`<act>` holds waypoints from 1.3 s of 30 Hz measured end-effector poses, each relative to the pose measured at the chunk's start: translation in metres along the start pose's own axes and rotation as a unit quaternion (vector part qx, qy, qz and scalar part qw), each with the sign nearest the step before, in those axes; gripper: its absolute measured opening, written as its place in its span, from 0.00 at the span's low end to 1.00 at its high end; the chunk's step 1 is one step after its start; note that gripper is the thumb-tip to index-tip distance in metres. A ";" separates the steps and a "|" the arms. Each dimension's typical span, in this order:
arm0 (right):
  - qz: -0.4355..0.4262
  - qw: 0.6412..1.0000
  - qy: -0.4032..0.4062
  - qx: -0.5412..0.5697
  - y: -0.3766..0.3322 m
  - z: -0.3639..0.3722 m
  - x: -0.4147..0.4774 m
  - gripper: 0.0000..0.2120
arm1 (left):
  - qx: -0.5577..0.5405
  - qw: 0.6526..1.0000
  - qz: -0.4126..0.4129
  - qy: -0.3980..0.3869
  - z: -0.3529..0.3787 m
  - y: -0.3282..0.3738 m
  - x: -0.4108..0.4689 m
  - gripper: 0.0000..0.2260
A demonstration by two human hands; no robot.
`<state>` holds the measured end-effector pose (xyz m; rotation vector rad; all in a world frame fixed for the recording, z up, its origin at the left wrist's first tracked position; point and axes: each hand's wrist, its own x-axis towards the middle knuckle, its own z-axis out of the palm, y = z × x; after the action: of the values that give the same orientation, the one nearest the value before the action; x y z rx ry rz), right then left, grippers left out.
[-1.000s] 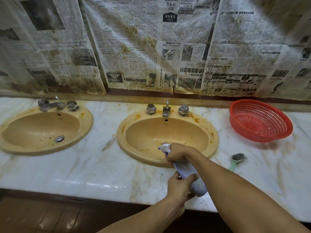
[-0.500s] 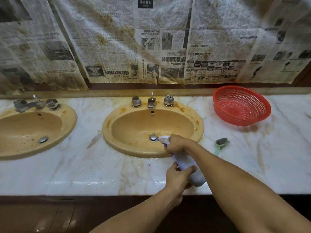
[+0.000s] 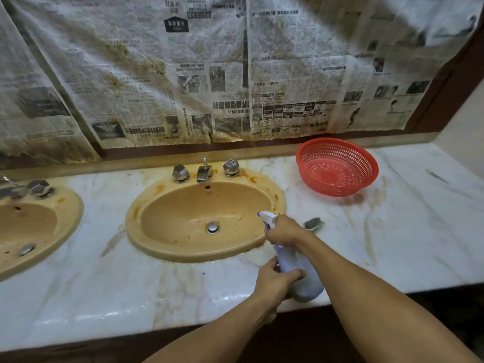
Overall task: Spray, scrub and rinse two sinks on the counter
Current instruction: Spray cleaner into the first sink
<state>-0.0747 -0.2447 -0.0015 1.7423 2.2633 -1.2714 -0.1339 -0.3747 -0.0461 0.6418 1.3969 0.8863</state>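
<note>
A stained tan sink (image 3: 183, 247) sits in the middle of the marble counter (image 3: 78, 292), with a second tan sink (image 3: 62, 226) at the left edge. I hold a white spray bottle (image 3: 301, 273) tilted over the near right rim of the middle sink, its nozzle pointing left into the basin. My right hand (image 3: 284, 230) grips the bottle's trigger head. My left hand (image 3: 275, 284) grips the bottle's body from below. A scrub brush (image 3: 314, 223) lies on the counter just behind my right hand, partly hidden.
A red plastic basket (image 3: 337, 166) stands at the back right of the counter. Each sink has a chrome faucet (image 3: 204, 172) with two knobs. Stained newspaper (image 3: 235, 74) covers the wall behind. A side wall closes the counter's right end.
The view has shifted right and down, so the sinks sit further left in frame. Both hands keep the same grip on the spray bottle beside the middle sink.
</note>
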 end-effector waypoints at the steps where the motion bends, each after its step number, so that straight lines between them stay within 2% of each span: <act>1: -0.005 0.999 0.000 0.035 0.006 -0.007 -0.003 0.27 | 0.017 1.000 0.008 -0.008 0.003 0.003 0.003 0.23; 3: -0.006 0.992 0.019 0.127 0.019 -0.021 -0.009 0.18 | 0.052 0.998 0.034 -0.025 0.007 0.010 0.010 0.21; 4: -0.005 0.986 0.041 0.162 0.026 -0.028 -0.011 0.17 | 0.069 0.996 0.052 -0.034 0.008 0.015 0.014 0.21; 6: -0.009 0.974 0.086 0.209 0.041 -0.042 -0.012 0.25 | 0.109 0.989 0.084 -0.046 0.012 0.028 0.023 0.22; 8: -0.024 0.964 0.127 0.233 0.052 -0.058 -0.016 0.32 | 0.141 0.982 0.107 -0.061 0.016 0.045 0.034 0.25; 9: -0.041 0.958 0.141 0.245 0.057 -0.066 -0.019 0.31 | 0.158 0.978 0.117 -0.066 0.020 0.053 0.040 0.26; 12: -0.085 0.935 0.191 0.288 0.068 -0.090 -0.025 0.15 | 0.195 0.965 0.151 -0.091 0.031 0.077 0.064 0.30; 13: -0.089 0.925 0.211 0.304 0.072 -0.097 -0.027 0.13 | 0.201 0.960 0.164 -0.100 0.036 0.085 0.073 0.31; 16: -0.074 0.900 0.289 0.317 0.083 -0.114 -0.030 0.15 | 0.217 0.946 0.202 -0.131 0.055 0.106 0.101 0.31; 21: -0.044 0.869 0.373 0.322 0.109 -0.127 -0.027 0.17 | 0.265 0.915 0.242 -0.184 0.091 0.123 0.143 0.35; 26: -0.024 0.855 0.404 0.324 0.135 -0.127 -0.018 0.22 | 0.285 0.896 0.259 -0.222 0.111 0.120 0.173 0.39; 29: -0.015 0.848 0.405 0.340 0.146 -0.121 -0.013 0.19 | 0.288 0.891 0.260 -0.235 0.118 0.111 0.184 0.44; 31: -0.013 0.838 0.410 0.361 0.151 -0.115 -0.011 0.17 | 0.291 0.891 0.258 -0.234 0.119 0.104 0.188 0.43; 35: -0.022 0.834 0.419 0.359 0.158 -0.108 -0.010 0.20 | 0.304 0.884 0.266 -0.236 0.119 0.097 0.193 0.44; 39: -0.035 0.850 0.404 0.335 0.160 -0.102 -0.012 0.27 | 0.331 0.868 0.289 -0.232 0.114 0.093 0.192 0.33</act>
<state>0.1052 -0.1858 -0.0206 2.9317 2.3887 -1.7310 -0.0437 -0.1509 -0.0643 1.7483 1.0466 0.6119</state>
